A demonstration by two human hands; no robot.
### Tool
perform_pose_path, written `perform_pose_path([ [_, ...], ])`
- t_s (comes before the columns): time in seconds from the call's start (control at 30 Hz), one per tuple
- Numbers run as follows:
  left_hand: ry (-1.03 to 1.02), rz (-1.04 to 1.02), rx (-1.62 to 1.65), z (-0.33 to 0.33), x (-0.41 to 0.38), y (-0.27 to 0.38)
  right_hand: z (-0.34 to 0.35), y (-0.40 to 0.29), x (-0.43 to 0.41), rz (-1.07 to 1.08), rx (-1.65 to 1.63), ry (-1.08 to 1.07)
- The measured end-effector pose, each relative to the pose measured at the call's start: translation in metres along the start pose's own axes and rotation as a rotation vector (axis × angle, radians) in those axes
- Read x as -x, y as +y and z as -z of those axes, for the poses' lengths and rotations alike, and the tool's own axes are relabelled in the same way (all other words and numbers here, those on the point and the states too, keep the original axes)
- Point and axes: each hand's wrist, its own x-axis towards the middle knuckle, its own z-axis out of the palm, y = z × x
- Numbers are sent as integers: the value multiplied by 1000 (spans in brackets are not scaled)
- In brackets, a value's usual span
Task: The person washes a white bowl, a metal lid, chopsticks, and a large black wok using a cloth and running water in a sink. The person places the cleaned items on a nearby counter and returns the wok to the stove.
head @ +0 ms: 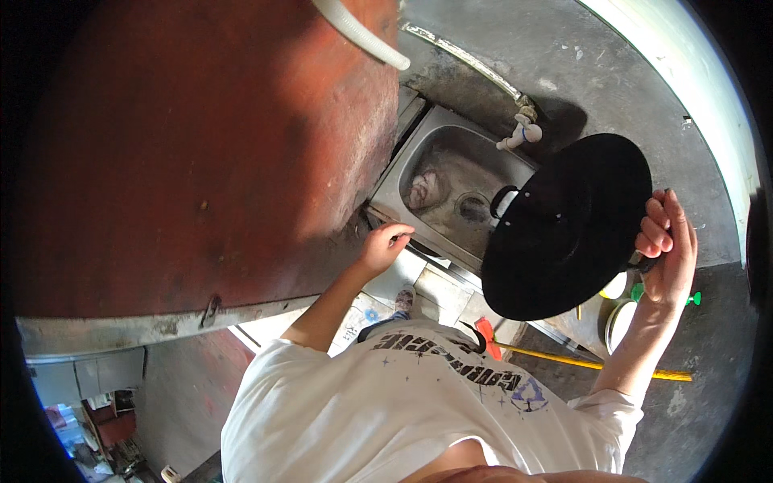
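Observation:
My right hand [667, 247] grips one side handle of a large round black pan [567, 229], which is tilted so its broad dark face shows. The pan's other loop handle points over the basin of a stainless steel sink [392, 199]. A crumpled pale cloth [424, 188] lies inside the basin, left of the drain. Near the sink's front left edge is my left hand [388, 244], fingers curled with thumb and forefinger close together; whether something thin is between them cannot be told. A plastic tap [524, 134] on the wall stands over the back of the sink.
A big reddish-brown surface [181, 151] fills the left, with a ribbed hose [362, 36] at its top. A yellow-handled tool with a red head [543, 355] is at lower right, near a pale round container [621, 323]. A grey wall rises behind the sink.

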Motion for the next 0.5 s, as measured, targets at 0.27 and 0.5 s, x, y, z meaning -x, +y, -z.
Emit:
perform_pose_path([
  [0.27, -40, 206, -521, 30, 155, -38, 43, -37, 38, 123, 292, 12],
  [0.5, 27, 945, -475, 33, 379, -63, 89, -64, 101, 217, 299, -29],
])
